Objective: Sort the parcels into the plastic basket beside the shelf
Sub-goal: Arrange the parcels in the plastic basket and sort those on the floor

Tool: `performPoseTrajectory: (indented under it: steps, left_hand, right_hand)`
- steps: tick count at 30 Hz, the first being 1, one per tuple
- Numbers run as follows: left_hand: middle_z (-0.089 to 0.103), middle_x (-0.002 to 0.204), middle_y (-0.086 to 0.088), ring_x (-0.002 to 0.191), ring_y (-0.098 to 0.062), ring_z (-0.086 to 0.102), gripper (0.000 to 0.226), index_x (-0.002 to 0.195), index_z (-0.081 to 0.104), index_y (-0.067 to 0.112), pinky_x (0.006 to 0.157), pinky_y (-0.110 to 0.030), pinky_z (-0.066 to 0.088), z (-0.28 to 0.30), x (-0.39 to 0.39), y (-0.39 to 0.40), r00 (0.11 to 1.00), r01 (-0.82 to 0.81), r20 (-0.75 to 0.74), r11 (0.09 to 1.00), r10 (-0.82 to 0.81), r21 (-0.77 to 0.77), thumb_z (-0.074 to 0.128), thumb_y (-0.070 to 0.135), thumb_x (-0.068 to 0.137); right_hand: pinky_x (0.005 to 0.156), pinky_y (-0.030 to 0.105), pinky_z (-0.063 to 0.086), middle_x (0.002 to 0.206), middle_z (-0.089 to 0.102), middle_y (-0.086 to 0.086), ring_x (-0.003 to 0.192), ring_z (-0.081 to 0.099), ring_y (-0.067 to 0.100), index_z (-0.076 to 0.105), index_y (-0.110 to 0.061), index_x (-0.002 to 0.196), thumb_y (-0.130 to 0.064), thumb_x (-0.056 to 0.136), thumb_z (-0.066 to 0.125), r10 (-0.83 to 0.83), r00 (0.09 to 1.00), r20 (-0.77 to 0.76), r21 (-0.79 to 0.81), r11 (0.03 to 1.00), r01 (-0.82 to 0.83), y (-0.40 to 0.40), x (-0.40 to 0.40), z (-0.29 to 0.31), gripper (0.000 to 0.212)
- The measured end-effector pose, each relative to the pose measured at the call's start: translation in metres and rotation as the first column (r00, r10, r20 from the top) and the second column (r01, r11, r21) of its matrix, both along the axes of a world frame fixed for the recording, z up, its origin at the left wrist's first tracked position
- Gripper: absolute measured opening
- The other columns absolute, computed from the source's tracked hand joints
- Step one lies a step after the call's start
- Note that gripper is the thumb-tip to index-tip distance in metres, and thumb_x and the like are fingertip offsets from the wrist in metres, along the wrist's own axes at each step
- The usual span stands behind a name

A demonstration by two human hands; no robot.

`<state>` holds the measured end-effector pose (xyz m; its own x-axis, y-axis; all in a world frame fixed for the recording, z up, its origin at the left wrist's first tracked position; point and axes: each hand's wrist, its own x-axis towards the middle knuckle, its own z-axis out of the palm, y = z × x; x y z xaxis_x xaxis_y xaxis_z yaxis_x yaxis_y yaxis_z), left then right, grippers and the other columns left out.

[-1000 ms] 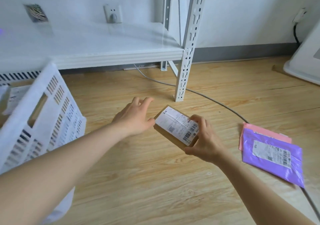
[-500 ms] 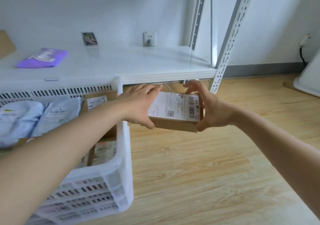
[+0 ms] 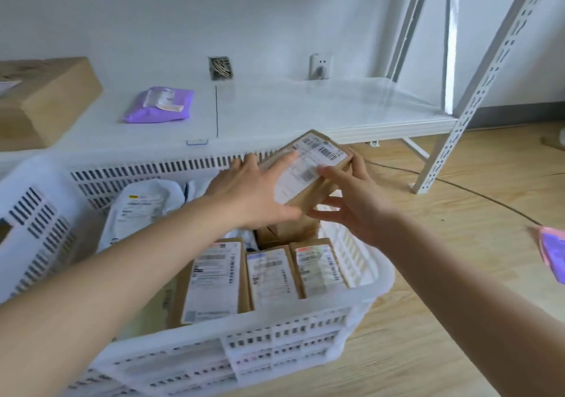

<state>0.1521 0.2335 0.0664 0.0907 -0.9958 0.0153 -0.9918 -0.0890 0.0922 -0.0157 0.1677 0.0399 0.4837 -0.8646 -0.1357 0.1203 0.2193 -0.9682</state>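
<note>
A small brown cardboard parcel [image 3: 318, 164] with a white label is held tilted over the far right corner of the white plastic basket [image 3: 275, 347]. My left hand [image 3: 247, 197] grips its left side with the thumb under it. My right hand [image 3: 351, 200] holds its right side and underside. In the basket stand three labelled brown boxes [image 3: 269, 274] in a row at the front. Another brown box [image 3: 284, 231] sits just below the held parcel. White mailer bags [image 3: 137, 210] lie at the back left.
A low white shelf [image 3: 305, 112] behind the basket carries a purple mailer [image 3: 159, 106] and a large cardboard box [image 3: 42, 99]. A shelf upright [image 3: 443, 151] stands on the wooden floor to the right. A cable [image 3: 489, 197] crosses the floor. A pink and purple mailer [image 3: 553, 252] lies at far right.
Both hands lifted the parcel off the floor and carried it left, from beside the basket to above its far right corner. The view has swung left onto the basket.
</note>
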Motion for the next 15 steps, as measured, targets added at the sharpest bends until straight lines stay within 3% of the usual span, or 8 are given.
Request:
performPoseTrajectory:
  steps: [2,3,5,7,9,11,13,15]
  left_hand:
    - [0.027,0.150,-0.008,0.134,-0.029,0.034,0.086,0.140,-0.001,0.054,0.096,-0.040,0.037,-0.007,0.022,0.006,0.994,0.054,-0.102,0.994,-0.045,0.091,0.043,0.078,0.070]
    - [0.025,0.153,-0.004,0.136,-0.026,0.033,0.079,0.140,0.004,0.055,0.100,-0.039,0.033,-0.011,0.031,0.008,0.963,0.091,-0.266,0.988,-0.054,0.128,0.043,0.075,0.075]
    - [0.026,0.154,0.003,0.134,-0.021,0.036,0.064,0.138,0.012,0.058,0.101,-0.034,0.031,-0.024,0.046,0.010,0.801,0.148,-0.598,0.978,-0.029,0.151,0.046,0.060,0.085]
    - [0.040,0.140,0.009,0.110,-0.015,0.050,0.063,0.134,0.011,0.064,0.085,-0.027,0.037,-0.039,0.050,0.010,0.664,0.148,-0.747,0.980,0.004,0.136,0.050,0.042,0.090]
    - [0.045,0.109,0.019,0.083,-0.006,0.046,0.071,0.133,0.011,0.066,0.073,-0.022,0.039,-0.054,0.048,0.009,0.596,0.130,-0.802,0.984,0.020,0.121,0.055,0.031,0.090]
    - [0.039,0.099,0.023,0.068,0.000,0.048,0.075,0.139,0.012,0.058,0.067,-0.014,0.041,-0.067,0.043,0.006,0.596,0.118,-0.802,0.984,0.039,0.135,0.058,0.029,0.089]
    - [0.044,0.117,0.016,0.066,0.004,0.053,0.075,0.144,0.016,0.044,0.052,-0.004,0.041,-0.077,0.039,0.005,0.634,0.102,-0.773,0.987,0.034,0.128,0.061,0.026,0.088]
    - [0.044,0.137,0.006,0.088,0.000,0.051,0.072,0.145,0.023,0.035,0.061,-0.003,0.040,-0.085,0.039,0.003,0.690,0.104,-0.724,0.986,0.021,0.128,0.063,0.028,0.086]
  right_hand:
    - [0.064,0.043,0.058,0.102,0.062,0.010,0.084,0.064,0.029,0.034,-0.041,0.128,-0.017,0.089,0.052,-0.035,0.992,-0.120,-0.017,0.999,0.034,0.001,0.021,-0.001,0.049]
    - [0.059,0.039,0.057,0.098,0.061,0.009,0.080,0.063,0.028,0.030,-0.045,0.130,-0.016,0.090,0.051,-0.034,0.985,-0.170,-0.006,0.999,0.033,0.001,0.027,-0.002,0.053]
    - [0.061,0.040,0.056,0.099,0.059,0.009,0.077,0.062,0.028,0.031,-0.050,0.129,-0.017,0.090,0.049,0.008,0.971,-0.238,0.046,0.999,0.003,0.000,0.031,-0.004,0.055]
    - [0.072,0.043,0.051,0.104,0.058,0.011,0.082,0.059,0.031,0.040,-0.047,0.120,-0.017,0.091,0.049,0.099,0.953,-0.286,0.105,0.992,-0.072,0.001,0.031,-0.009,0.042]
    - [0.073,0.042,0.051,0.103,0.062,0.007,0.084,0.059,0.029,0.049,-0.040,0.116,-0.018,0.093,0.047,0.192,0.920,-0.342,0.137,0.979,-0.154,0.000,0.028,-0.017,0.032]
    - [0.080,0.045,0.051,0.100,0.063,0.005,0.086,0.060,0.029,0.056,-0.034,0.109,-0.018,0.096,0.043,0.240,0.892,-0.382,0.172,0.967,-0.187,-0.003,0.026,-0.024,0.025]
    - [0.085,0.049,0.048,0.099,0.060,0.008,0.082,0.056,0.030,0.056,-0.024,0.110,-0.016,0.097,0.040,0.228,0.877,-0.423,0.194,0.968,-0.158,-0.006,0.028,-0.030,0.023]
    - [0.077,0.044,0.048,0.098,0.059,0.009,0.075,0.055,0.027,0.059,-0.020,0.108,-0.015,0.098,0.035,0.243,0.837,-0.491,0.198,0.966,-0.164,-0.004,0.031,-0.041,0.026]
